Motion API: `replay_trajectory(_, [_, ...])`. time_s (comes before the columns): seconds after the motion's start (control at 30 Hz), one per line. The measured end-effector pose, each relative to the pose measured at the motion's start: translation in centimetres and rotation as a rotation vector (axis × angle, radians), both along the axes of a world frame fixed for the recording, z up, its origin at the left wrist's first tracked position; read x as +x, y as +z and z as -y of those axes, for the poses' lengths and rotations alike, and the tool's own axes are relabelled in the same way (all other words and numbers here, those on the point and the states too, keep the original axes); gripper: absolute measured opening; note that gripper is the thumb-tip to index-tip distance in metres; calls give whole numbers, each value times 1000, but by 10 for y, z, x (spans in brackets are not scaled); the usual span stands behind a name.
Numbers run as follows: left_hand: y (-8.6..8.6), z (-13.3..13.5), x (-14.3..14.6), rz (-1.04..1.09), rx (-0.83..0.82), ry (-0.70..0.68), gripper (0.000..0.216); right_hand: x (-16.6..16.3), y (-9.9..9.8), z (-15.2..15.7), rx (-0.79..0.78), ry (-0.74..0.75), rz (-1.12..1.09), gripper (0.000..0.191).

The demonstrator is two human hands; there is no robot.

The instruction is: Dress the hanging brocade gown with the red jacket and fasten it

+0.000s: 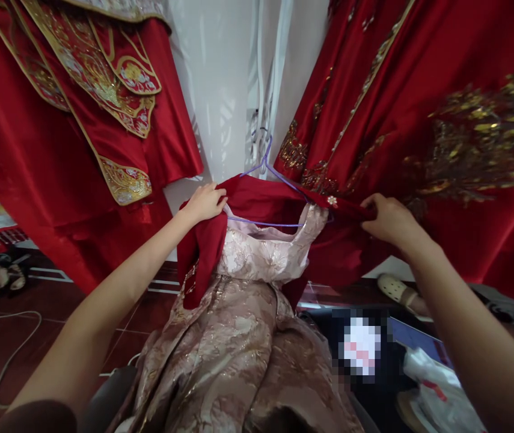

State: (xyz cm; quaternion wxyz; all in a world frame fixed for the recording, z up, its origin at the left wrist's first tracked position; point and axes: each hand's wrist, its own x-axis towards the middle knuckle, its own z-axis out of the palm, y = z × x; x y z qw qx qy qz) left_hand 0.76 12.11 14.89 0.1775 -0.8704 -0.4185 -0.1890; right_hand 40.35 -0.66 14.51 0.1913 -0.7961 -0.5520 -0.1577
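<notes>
A pale pink and gold brocade dress (257, 313) hangs in front of me on a thin purple wire hanger (264, 161). Dark red fabric, seemingly a jacket (261, 195), lies around its shoulders, with a small flower-shaped ornament (332, 201) on the right side. At the left shoulder, my left hand (207, 201) pinches the red cloth close to the dress strap. My right hand (389, 221) grips the other side of the red jacket, stretching it out to the right, away from the hanger. The hanger's hook is near white cords.
Embroidered red gowns hang at left (116, 108) and right (374, 120). A white cable (38, 328) curls over the floor, and dark shoes (9, 278) stand at far left. A cream clog (394, 288) and a clear plastic bag (441, 385) lie at lower right.
</notes>
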Motion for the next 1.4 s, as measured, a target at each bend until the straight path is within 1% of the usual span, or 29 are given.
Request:
replay_trajectory(0.03, [-1, 0, 2, -5, -6, 7, 34, -4, 2, 7, -9, 60, -53, 32])
replay_trajectory(0.07, [-1, 0, 4, -10, -13, 12, 34, -8, 3, 13, -33, 151, -141, 29])
replay_trajectory(0.13, [-2, 1, 8, -18, -28, 16, 34, -16, 4, 22, -126, 360, -388, 26])
replay_trajectory(0.17, [-2, 2, 10, -19, -35, 12, 34, -19, 3, 23, -160, 432, -498, 27])
replay_trajectory(0.2, [-1, 3, 11, -18, -42, 6, 34, -21, 0, 22, -166, 459, -572, 30])
replay_trajectory(0.23, [-1, 5, 12, -16, -46, -1, 34, -24, -3, 17, -137, 441, -598, 36])
replay_trajectory(0.27, [-1, 6, 13, -13, -49, -6, 34, -27, -6, 11, -70, 394, -574, 43])
replay_trajectory(0.3, [0, 8, 13, -10, -50, -10, 34, -31, -9, 3, 21, 351, -510, 49])
replay_trajectory(0.33, [0, 9, 13, -8, -50, -13, 34, -35, -12, -5, 107, 343, -445, 53])
replay_trajectory(0.37, [0, 10, 13, -8, -51, -15, 34, -40, -14, -14, 186, 357, -383, 53])
replay_trajectory(0.43, [0, 11, 14, -7, -57, -14, 34, -50, -15, -28, 329, 371, -294, 37])
replay_trajectory(0.5, [0, 12, 15, -5, -70, 4, 34, -63, -12, -37, 432, 315, -283, 19])
replay_trajectory(0.53, [0, 12, 16, -5, -80, 18, 35, -70, -10, -39, 470, 274, -306, 14])
replay_trajectory(0.6, [0, 13, 19, -8, -105, 47, 35, -89, -6, -41, 530, 210, -384, 12])
replay_trajectory(0.67, [1, 14, 22, -14, -131, 72, 35, -115, -7, -41, 551, 216, -469, 12])
replay_trajectory(0.8, [3, 18, 24, -14, -147, 113, 35, -176, -19, -42, 402, 407, -690, 13])
replay_trajectory(0.83, [4, 20, 24, -6, -146, 115, 35, -189, -22, -42, 392, 457, -747, 14])
replay_trajectory(0.9, [3, 23, 23, 23, -141, 102, 34, -203, -26, -40, 426, 521, -818, 17])
replay_trajectory(0.97, [2, 27, 20, 91, -108, 85, 33, -204, -27, -36, 484, 559, -812, 22])
replay_trajectory(1.03, [-1, 34, 18, 207, -39, 85, 33, -196, -28, -30, 514, 585, -749, 24])
replay_trajectory(1.1, [-3, 43, 16, 345, 27, 91, 33, -185, -32, -24, 503, 621, -678, 20])
replay_trajectory(1.13, [-3, 47, 17, 406, 32, 80, 33, -181, -34, -22, 491, 639, -654, 17])
replay_trajectory(1.2, [-2, 54, 24, 512, -12, 32, 32, -176, -40, -22, 453, 689, -649, 11])
replay_trajectory(1.27, [-1, 60, 38, 608, -74, -45, 31, -177, -47, -27, 390, 764, -698, 8])
replay_trajectory(1.33, [-1, 65, 57, 678, -124, -146, 28, -182, -52, -33, 320, 871, -783, 6])
replay_trajectory(1.4, [-7, 69, 74, 699, -182, -262, 21, -186, -56, -39, 275, 956, -913, 6])
